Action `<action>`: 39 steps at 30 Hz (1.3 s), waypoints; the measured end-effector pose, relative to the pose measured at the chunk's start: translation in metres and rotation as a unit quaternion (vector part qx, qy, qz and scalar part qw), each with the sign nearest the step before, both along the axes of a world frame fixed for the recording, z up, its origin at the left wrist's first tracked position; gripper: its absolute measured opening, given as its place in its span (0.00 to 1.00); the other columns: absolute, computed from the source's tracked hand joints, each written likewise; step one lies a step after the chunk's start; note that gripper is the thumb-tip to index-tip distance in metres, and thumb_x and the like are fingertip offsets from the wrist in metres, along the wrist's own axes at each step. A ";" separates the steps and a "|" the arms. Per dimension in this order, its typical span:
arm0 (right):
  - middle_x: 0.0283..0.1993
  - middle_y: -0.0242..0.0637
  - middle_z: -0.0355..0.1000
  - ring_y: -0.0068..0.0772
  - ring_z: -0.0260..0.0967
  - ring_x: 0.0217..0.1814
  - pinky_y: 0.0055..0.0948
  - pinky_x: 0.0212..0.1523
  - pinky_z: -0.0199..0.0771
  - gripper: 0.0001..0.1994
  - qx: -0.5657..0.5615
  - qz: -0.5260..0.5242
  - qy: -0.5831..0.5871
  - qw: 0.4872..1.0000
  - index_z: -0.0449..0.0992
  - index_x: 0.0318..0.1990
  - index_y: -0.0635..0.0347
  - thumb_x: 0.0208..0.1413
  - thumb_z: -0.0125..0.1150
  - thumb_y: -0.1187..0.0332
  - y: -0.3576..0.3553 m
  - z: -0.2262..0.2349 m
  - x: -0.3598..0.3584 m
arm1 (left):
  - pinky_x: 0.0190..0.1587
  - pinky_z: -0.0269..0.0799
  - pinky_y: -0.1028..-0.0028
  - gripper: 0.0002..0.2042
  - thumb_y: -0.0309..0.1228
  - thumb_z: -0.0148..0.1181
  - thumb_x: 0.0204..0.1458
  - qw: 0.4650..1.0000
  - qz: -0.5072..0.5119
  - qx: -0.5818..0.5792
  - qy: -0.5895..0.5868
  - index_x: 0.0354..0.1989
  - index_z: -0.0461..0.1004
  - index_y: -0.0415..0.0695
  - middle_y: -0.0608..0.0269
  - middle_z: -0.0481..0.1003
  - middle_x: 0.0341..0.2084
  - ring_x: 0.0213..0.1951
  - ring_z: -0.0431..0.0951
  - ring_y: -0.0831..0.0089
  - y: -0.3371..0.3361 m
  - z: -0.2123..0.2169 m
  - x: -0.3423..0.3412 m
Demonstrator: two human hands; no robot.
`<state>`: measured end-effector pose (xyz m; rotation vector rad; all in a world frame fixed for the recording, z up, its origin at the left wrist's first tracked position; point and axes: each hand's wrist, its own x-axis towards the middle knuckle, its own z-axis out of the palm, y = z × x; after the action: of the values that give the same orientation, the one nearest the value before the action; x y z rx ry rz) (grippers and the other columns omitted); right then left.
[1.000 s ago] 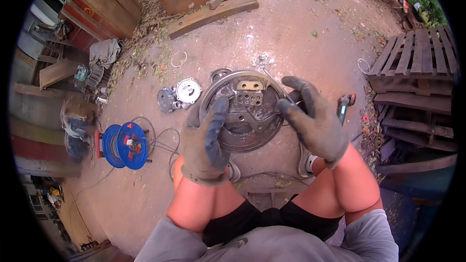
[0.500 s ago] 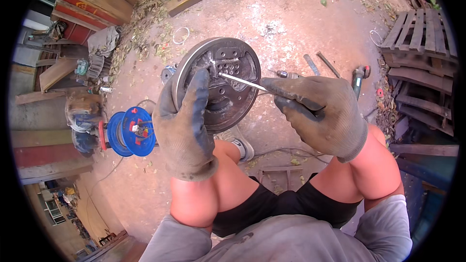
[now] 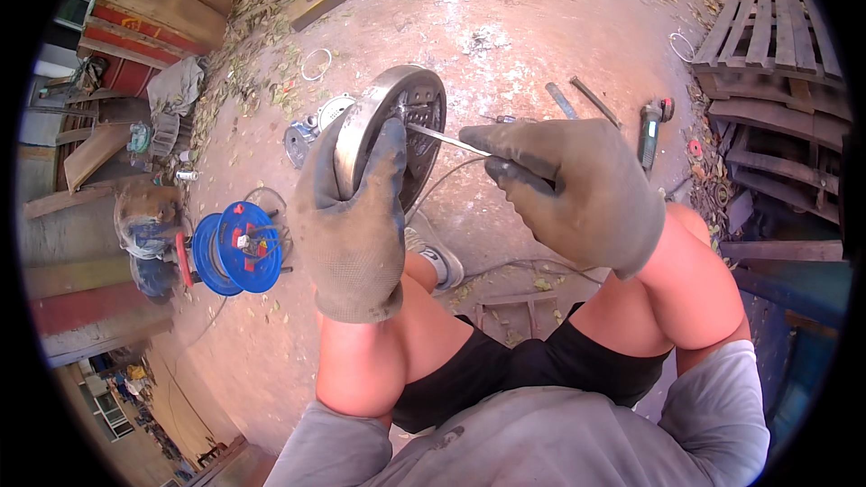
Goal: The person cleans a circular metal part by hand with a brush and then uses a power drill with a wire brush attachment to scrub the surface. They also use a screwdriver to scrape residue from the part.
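Observation:
A heavy round dark-metal disc (image 3: 383,95) with a thick, shiny rim is tilted up in front of me. My left hand (image 3: 350,234), in a dirty grey-and-blue work glove, grips it by the near left edge, thumb over its face. Rows of small holes show in a recess on that face. Pinched in my gloved right hand (image 3: 582,194) is a thin metal rod (image 3: 451,141), its far tip at the recessed face near the holes. Whether the tip touches the metal is unclear. The lower left of the disc is hidden by the left glove.
A blue cable reel (image 3: 248,248) stands at the left. Beyond the disc lie round metal parts (image 3: 298,144). An angle grinder (image 3: 649,140) and a metal bar (image 3: 594,101) lie on the ground at right, near stacked wooden pallets (image 3: 767,32). A cable (image 3: 514,261) crosses near my feet.
The disc has turned so its rim faces me more and its face shows narrower. Both hands sit slightly further left in view; the rod remains at the face.

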<state>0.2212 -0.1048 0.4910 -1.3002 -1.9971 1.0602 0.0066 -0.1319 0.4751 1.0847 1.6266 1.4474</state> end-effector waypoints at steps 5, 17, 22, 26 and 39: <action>0.31 0.20 0.71 0.13 0.62 0.27 0.20 0.27 0.60 0.16 -0.407 -0.033 0.312 0.858 0.87 0.60 0.60 0.71 0.64 0.65 0.012 -0.017 0.012 | 0.55 0.80 0.72 0.23 0.34 0.74 0.64 0.999 0.013 0.018 0.049 0.62 0.81 0.33 0.56 0.85 0.50 0.50 0.84 0.74 0.000 0.004 0.009; 0.32 0.34 0.80 0.34 0.74 0.29 0.34 0.32 0.71 0.16 0.045 0.030 0.049 0.997 0.86 0.56 0.60 0.67 0.64 0.65 0.014 -0.039 0.010 | 0.52 0.79 0.72 0.18 0.33 0.71 0.65 0.997 -0.054 0.020 0.046 0.57 0.83 0.32 0.56 0.87 0.44 0.46 0.84 0.74 0.015 -0.010 0.012; 0.31 0.37 0.80 0.36 0.76 0.30 0.36 0.36 0.76 0.16 0.019 0.064 0.059 0.996 0.85 0.58 0.61 0.67 0.63 0.66 0.017 -0.039 0.017 | 0.52 0.79 0.71 0.18 0.34 0.72 0.64 0.994 -0.066 0.031 0.082 0.56 0.84 0.33 0.54 0.87 0.43 0.45 0.84 0.74 0.021 -0.013 0.012; 0.35 0.45 0.82 0.47 0.83 0.38 0.44 0.45 0.84 0.15 0.071 0.054 -0.048 0.995 0.84 0.57 0.60 0.66 0.62 0.66 0.014 -0.032 0.013 | 0.52 0.80 0.70 0.18 0.34 0.72 0.64 0.995 -0.069 0.035 0.067 0.56 0.84 0.33 0.53 0.88 0.43 0.45 0.84 0.74 0.023 -0.016 0.015; 0.44 0.54 0.84 0.56 0.84 0.45 0.48 0.48 0.83 0.11 -0.012 0.091 0.013 0.996 0.84 0.44 0.63 0.68 0.57 0.67 0.031 -0.042 0.014 | 0.50 0.81 0.75 0.16 0.24 0.69 0.66 0.992 -0.109 0.007 -0.058 0.59 0.81 0.31 0.55 0.86 0.46 0.46 0.84 0.76 0.012 -0.005 0.047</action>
<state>0.2350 -0.0736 0.4489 -1.1259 -2.1200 1.1814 0.0539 -0.1195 0.4698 1.1276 1.3726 1.3538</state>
